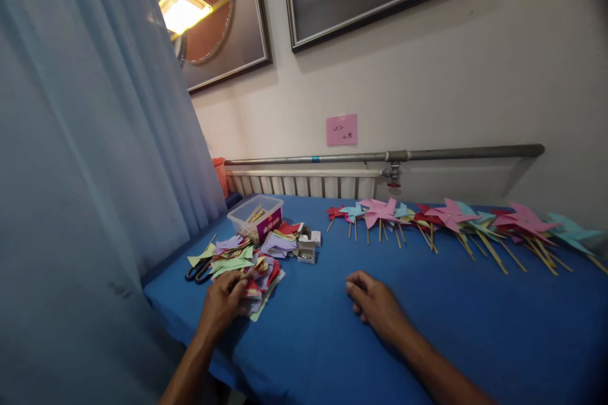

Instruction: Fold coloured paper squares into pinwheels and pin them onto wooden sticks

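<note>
My left hand (222, 305) is at the near edge of a heap of cut coloured paper pieces (232, 261). Its thumb and fingers are pinched at a red and pale paper piece (253, 289); the fingertips are partly hidden. To the right, my right hand (377, 305) is over the blue cloth with its fingers curled in and nothing seen in them. Black-handled scissors (199, 271) lie partly under the paper at the left. Beside the heap stand small white open boxes (306, 252) with tiny items I cannot make out.
A clear plastic tub (237, 212) holding thin sticks stands behind the paper. Several finished pinwheels (380, 212) on sticks lie in a row along the back right of the blue-covered table (327, 335). A blue curtain (95, 158) hangs at the left. A pipe (451, 154) runs along the wall.
</note>
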`<state>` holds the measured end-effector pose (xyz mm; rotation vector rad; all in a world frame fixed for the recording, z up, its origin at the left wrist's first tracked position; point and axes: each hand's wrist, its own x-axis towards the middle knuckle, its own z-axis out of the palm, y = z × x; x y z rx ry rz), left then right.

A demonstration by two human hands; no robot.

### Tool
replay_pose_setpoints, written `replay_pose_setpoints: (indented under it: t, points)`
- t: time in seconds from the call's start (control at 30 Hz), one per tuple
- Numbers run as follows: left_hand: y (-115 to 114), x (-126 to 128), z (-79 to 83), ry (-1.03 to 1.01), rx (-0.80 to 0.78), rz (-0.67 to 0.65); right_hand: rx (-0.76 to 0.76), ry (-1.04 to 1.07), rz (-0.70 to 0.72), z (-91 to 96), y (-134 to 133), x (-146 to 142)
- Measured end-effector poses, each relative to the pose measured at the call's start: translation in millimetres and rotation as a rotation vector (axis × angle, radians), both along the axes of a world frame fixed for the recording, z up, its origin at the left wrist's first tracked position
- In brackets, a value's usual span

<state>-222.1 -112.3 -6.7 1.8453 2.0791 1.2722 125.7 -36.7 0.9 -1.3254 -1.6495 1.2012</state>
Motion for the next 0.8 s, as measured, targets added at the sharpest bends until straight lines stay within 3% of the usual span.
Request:
replay_pose_setpoints:
  t: [0.2,0.53,0.8]
  points:
    - [6.1,8.3,11.1,-0.159,-0.104,0.062,-0.008,0.001,-0.001,1.4,-1.4,0.6]
    - [-7.4,4.5,8.7,0.086,-0.079,-0.113,0.021,-0.013,0.000,-2.4,1.0,0.3]
    - [-4.7,2.6,2.5,0.193,-0.034,-0.059,0.019,-0.005,-0.003,1.2,-1.0,1.0]
